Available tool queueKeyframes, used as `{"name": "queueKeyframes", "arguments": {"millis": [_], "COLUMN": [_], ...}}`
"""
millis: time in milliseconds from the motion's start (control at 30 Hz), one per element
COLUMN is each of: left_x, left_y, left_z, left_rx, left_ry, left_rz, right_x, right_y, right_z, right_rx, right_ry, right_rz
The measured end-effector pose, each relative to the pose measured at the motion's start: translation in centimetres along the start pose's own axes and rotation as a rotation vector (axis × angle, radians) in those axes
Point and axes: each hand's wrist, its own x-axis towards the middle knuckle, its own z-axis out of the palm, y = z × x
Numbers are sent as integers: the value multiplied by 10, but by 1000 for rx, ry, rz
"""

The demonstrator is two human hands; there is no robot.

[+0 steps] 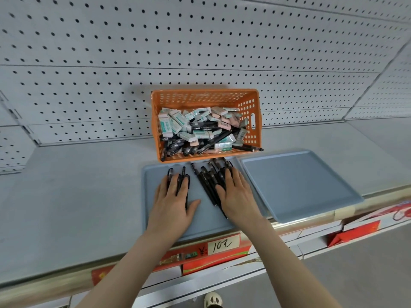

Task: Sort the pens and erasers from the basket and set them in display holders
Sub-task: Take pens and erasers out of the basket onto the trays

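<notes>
Left hand (172, 203) lies flat, fingers straight, on a few black pens (183, 172); my right hand (238, 196), equally flat, presses a larger pen cluster (206, 181), both on the blue tray (200, 223). Erasers (175, 123) sit in the orange basket (155, 121) behind.

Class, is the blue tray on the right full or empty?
Empty: the right tray shows only bare blue surface.

My left hand (174, 198) and right hand (236, 196) lie palm-down on the near tray (205, 223), side by side, fingers straight and slightly spread. Both my bare forearms (138, 258) reach in over its front edge.
</notes>
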Motion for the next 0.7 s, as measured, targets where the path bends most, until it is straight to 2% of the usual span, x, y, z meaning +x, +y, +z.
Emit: {"name": "queueKeyframes", "arguments": {"millis": [100,200,300,400,533,700], "left_x": [0,4,24,58,100,130], "left_y": [1,5,17,28,39,43], "left_z": [-8,-27,-51,-64,-76,-90], "left_rx": [-12,-77,-105,-79,-33,110], "left_ry": [19,171,315,400,384,437], "left_rz": [-21,19,81,128,99,68], "right_x": [-1,3,28,73,121,141], "right_y": [3,4,6,3,-12,-13], "right_z": [-11,-47,-85,-103,-96,-92], "right_rx": [20,51,58,12,-173,-268], "right_ry": [68,335,456,368,208,198], "right_rz": [-61,-174,-210,-282,-458,-577]}}
